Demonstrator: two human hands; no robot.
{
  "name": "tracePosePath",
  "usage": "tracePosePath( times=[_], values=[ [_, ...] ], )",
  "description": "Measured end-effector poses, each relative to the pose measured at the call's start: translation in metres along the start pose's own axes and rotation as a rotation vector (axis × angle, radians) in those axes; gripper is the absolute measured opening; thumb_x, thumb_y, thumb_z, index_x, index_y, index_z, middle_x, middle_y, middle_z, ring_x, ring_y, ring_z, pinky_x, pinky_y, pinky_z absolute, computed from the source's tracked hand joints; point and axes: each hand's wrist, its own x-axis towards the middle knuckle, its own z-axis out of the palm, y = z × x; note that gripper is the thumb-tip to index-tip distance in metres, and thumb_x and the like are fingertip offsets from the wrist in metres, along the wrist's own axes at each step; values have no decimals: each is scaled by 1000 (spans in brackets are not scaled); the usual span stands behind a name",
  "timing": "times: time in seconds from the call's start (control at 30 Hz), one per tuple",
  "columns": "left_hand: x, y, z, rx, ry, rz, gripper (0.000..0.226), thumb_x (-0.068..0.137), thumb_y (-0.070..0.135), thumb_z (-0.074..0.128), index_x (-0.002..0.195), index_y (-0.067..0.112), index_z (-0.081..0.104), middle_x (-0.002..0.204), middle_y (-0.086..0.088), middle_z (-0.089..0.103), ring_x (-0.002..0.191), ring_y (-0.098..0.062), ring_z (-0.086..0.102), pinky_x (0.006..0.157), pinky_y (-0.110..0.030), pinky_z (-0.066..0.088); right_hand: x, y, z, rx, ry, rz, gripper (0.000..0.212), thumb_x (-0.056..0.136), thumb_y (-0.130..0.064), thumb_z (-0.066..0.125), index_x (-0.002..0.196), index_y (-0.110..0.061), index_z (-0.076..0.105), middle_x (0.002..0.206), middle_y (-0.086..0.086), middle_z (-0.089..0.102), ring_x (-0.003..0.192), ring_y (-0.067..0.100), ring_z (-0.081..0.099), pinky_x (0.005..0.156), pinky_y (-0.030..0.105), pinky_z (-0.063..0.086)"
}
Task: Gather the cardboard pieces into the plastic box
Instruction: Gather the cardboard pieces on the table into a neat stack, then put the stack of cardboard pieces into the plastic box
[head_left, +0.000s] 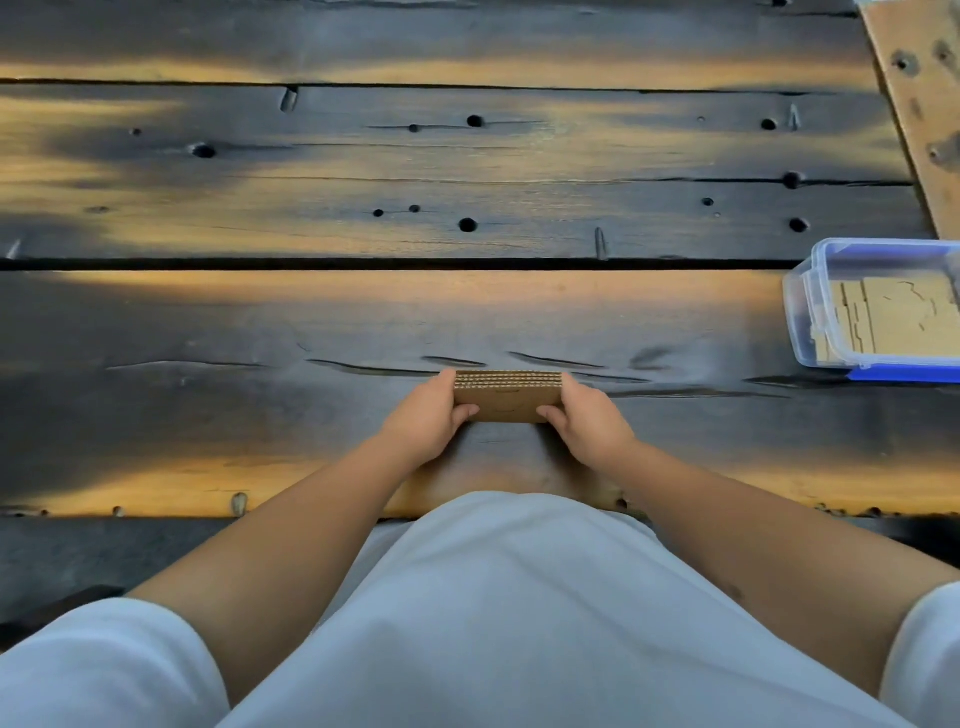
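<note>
Stack of cardboard pieces (508, 396) gripped at both ends, standing on edge on the dark plank desk (363, 312), corrugated edges up. Left hand (427, 415) closed around the stack's left end, thumb on the near face. Right hand (586, 415) closed around the right end, thumb likewise on the near face. Plastic box (810, 306) well to the right of the stack and a little farther away, clear with a blue rim, cut by the frame edge. More cardboard (893, 317) lying flat inside the box. Pale wooden board (919, 104) beyond the box, far right. White shirt (519, 623) nearer than the stack, below the forearms.
</note>
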Motion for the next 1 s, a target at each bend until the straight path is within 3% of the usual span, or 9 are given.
tracePosePath(
  times=[0.07, 0.13, 0.23, 0.4, 0.53, 0.6, 0.77, 1.0],
  values=[
    [-1, 2, -3, -59, 4, 17, 29, 93, 30, 59, 109, 7, 49, 106, -15, 63, 98, -32, 57, 84, -46, 47, 1, 0, -6, 51, -12, -17, 21, 94, -25, 58, 96, -8, 45, 100, 17, 66, 94, 36, 58, 76, 44, 47],
    [-3, 4, -7, -88, 29, 1, 28, 92, 31, 61, 97, 7, 47, 87, -11, 59, 81, -29, 55, 70, -41, 46, 1, 0, -12, 81, -19, -23, 26, 95, -26, 57, 106, -5, 48, 97, 16, 65, 89, 35, 58, 77, 48, 48],
    [-4, 8, -16, -154, 88, -64, 33, 89, 37, 64, 84, 13, 42, 75, -1, 51, 68, -18, 48, 55, -31, 35, -1, -3, -21, 177, 20, -7, 26, 94, -30, 58, 111, -13, 49, 97, 8, 63, 89, 29, 59, 77, 43, 49],
    [-3, 18, -30, -304, 124, -111, 31, 89, 38, 64, 96, 11, 52, 94, -5, 62, 86, -22, 58, 69, -35, 48, 1, -14, -30, 373, 66, 78, 38, 93, -32, 59, 125, -16, 47, 125, 7, 60, 114, 24, 57, 94, 46, 49],
    [-5, 23, -37, -421, 144, -155, 28, 89, 35, 65, 99, 11, 53, 99, -3, 62, 87, -19, 58, 64, -28, 45, 2, -24, -37, 456, 100, 73, 33, 89, -29, 65, 118, -23, 52, 117, 1, 63, 107, 18, 61, 88, 36, 52],
    [-7, 24, -41, -471, 158, -164, 25, 90, 33, 65, 99, 14, 53, 100, -3, 62, 88, -18, 58, 62, -25, 44, 4, -29, -40, 506, 87, 83, 30, 89, -25, 66, 116, -24, 52, 115, 2, 64, 105, 18, 62, 90, 39, 53],
    [-11, 25, -53, -563, 147, -171, 26, 92, 34, 61, 107, 15, 53, 108, -4, 64, 98, -22, 61, 85, -39, 53, 8, -44, -46, 618, 79, 100, 27, 90, -15, 64, 114, -20, 54, 117, 9, 65, 103, 22, 64, 92, 45, 53],
    [-10, 20, -70, -641, 142, -159, 20, 93, 24, 60, 111, 21, 52, 114, -3, 63, 100, -20, 61, 88, -37, 51, 8, -66, -49, 683, 107, 123, 25, 91, -13, 62, 114, -19, 54, 118, 10, 65, 103, 23, 64, 91, 45, 53]
  ],
)
